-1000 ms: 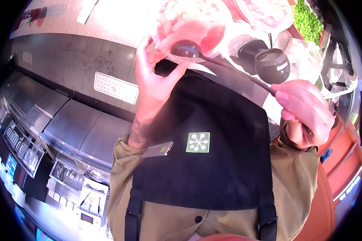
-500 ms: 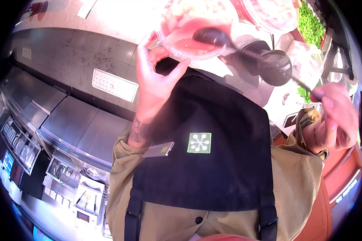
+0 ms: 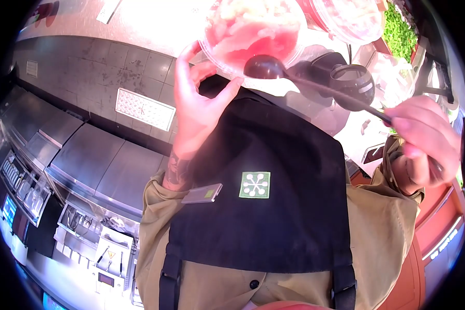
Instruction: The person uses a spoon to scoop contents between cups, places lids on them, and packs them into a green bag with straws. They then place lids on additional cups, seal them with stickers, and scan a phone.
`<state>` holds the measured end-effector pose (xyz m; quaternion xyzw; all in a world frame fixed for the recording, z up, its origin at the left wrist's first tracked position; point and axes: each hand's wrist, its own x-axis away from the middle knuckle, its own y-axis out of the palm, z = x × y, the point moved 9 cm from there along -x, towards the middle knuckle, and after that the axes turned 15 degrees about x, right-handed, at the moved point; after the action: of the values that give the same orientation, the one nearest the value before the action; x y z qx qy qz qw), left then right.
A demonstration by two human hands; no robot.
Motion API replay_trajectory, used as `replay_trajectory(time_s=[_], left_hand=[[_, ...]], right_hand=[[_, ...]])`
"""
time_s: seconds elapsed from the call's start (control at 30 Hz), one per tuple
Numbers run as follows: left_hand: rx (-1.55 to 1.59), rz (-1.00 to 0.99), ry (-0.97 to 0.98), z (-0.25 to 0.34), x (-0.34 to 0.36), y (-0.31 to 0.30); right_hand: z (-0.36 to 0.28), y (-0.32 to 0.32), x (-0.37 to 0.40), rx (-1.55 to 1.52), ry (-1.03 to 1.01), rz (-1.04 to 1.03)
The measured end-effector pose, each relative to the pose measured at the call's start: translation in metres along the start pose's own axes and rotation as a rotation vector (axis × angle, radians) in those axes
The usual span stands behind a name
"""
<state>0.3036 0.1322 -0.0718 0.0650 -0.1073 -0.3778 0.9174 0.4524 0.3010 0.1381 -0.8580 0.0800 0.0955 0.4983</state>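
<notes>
A clear round plastic bowl [image 3: 208, 56] of red soup [image 3: 243, 47], with pale chunky pieces at its far side, stands at the top of the view. My left hand [image 3: 197, 106] grips its near-left side, thumb and fingers spread around the rim. Pinched in my right hand [image 3: 426, 137], at the right, is the thin handle of a black ladle [image 3: 265, 67]. The ladle's scoop overlaps the bowl's near rim, its rounded underside facing me. Its handle crosses in front of a dark round container [image 3: 352, 85] with a glossy side.
Another clear bowl [image 3: 357, 26] stands at the upper right, beside chopped green leaves [image 3: 399, 33]. A phone-like dark device [image 3: 373, 154] lies near my right sleeve. Steel counters [image 3: 101, 160] and a white floor grate [image 3: 145, 109] are at the left.
The ladle's scoop has come from over the red soup toward me, to the near rim. My right hand has shifted slightly left and up; my left hand stays on the bowl.
</notes>
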Motion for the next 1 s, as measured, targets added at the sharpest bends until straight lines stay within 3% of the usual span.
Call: replay_trajectory(time_s=[0.1,0.23,0.4,0.53,0.73,0.83,0.9,1.0], left_hand=[[-0.007,-0.003,-0.003,0.000,0.000,-0.001],[-0.027,0.003,0.002,0.001,-0.002,-0.003],[-0.016,-0.005,-0.009,0.002,-0.003,-0.002],[-0.013,-0.014,0.003,0.002,-0.004,-0.001],[0.008,-0.016,-0.013,0.003,-0.007,0.000],[0.007,-0.022,-0.011,0.002,-0.008,0.001],[0.008,-0.026,-0.011,0.003,-0.009,0.002],[0.007,-0.030,-0.016,0.002,-0.009,0.002]], right_hand=[[0.001,0.001,-0.008,0.033,-0.037,-0.080],[0.002,-0.023,-0.001,0.032,-0.004,0.104],[0.027,-0.034,-0.001,-0.215,-0.286,0.010],[0.030,-0.042,0.005,-0.243,-0.252,0.154],[0.037,-0.040,0.007,-0.257,-0.302,0.052],[0.046,-0.029,0.024,-0.171,-0.261,0.284],[0.039,-0.025,0.020,-0.078,-0.127,0.327],[0.016,-0.025,0.006,0.003,0.084,0.147]])
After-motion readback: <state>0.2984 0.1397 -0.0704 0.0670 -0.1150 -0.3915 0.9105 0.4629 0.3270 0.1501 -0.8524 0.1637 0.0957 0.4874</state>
